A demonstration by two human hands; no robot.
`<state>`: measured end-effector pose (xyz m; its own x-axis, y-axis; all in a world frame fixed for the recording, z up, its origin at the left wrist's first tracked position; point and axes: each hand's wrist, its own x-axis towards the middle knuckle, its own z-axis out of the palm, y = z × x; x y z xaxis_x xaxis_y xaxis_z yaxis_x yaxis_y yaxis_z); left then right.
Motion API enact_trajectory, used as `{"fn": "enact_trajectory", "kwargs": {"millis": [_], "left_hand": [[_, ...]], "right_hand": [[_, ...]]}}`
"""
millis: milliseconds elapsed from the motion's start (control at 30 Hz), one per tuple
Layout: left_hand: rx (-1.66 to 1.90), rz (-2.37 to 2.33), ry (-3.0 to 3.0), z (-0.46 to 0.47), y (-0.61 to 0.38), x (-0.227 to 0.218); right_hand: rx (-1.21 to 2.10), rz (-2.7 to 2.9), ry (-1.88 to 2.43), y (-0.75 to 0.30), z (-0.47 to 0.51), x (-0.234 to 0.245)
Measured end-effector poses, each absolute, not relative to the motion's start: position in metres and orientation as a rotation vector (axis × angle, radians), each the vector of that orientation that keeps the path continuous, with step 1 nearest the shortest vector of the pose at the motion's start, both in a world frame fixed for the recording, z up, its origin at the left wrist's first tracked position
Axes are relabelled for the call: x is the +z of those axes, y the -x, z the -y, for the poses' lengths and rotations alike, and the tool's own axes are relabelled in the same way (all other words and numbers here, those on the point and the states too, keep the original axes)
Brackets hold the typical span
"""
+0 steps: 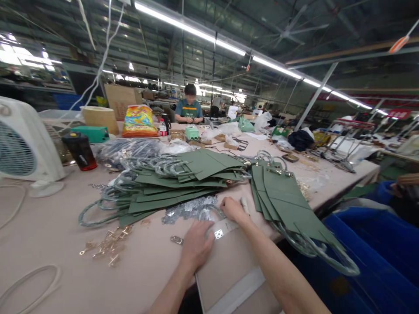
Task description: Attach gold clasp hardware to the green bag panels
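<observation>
My left hand [195, 244] lies flat with fingers stretched out on a beige paper bag [225, 266] at the near table edge, beside a small clear plastic tag [218, 234]. My right hand [233, 208] rests curled at the bag's top edge, fingers pressed down next to a heap of clear plastic tags [191, 209]; what it pinches is hidden. Behind lies a fanned pile of green paper bags with rope handles [183, 183]. A second stack of green bags [284, 200] hangs over the table edge to the right.
Gold metal clips [108, 246] lie scattered at the left. A white fan heater [22, 144], a dark cup [80, 150] and a snack bag [139, 121] stand further back. A seated person [189, 109] works at the far end. A blue bin [376, 257] stands at the right.
</observation>
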<state>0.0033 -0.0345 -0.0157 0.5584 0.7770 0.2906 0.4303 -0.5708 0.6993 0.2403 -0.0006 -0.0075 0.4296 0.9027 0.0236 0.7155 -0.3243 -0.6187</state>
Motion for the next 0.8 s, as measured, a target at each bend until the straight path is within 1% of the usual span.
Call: {"fn": "enact_trajectory", "kwargs": {"millis": [133, 233, 333, 400, 467, 567, 667, 800], "left_hand": [[0.816, -0.971, -2.247, 0.033, -0.005, -0.020], [0.858, -0.954, -2.260, 0.034, -0.006, -0.018], [0.976, -0.917, -2.310, 0.037, -0.006, -0.015], [1.041, -0.899, -2.357, 0.041, -0.005, -0.012], [1.053, -0.865, -2.403, 0.044, -0.005, -0.009], [0.940, -0.712, -2.498, 0.048, -0.006, 0.001], [0.708, -0.614, -2.613, 0.052, -0.017, 0.013], [0.497, -0.811, -2.662, 0.063, -0.048, 0.024]], "right_hand": [[0.369, 1.237, 1.920, -0.246, 0.019, 0.006], [0.374, 1.161, 1.791, -0.252, 0.051, 0.014], [0.502, 1.098, 1.661, -0.251, 0.089, 0.010], [0.630, 1.017, 1.545, -0.248, 0.110, 0.000], [0.689, 0.934, 1.476, -0.245, 0.122, -0.014], [0.631, 0.868, 1.469, -0.243, 0.126, -0.034], [0.578, 0.888, 1.489, -0.243, 0.123, -0.046], [0.559, 0.931, 1.519, -0.246, 0.122, -0.047]]}}
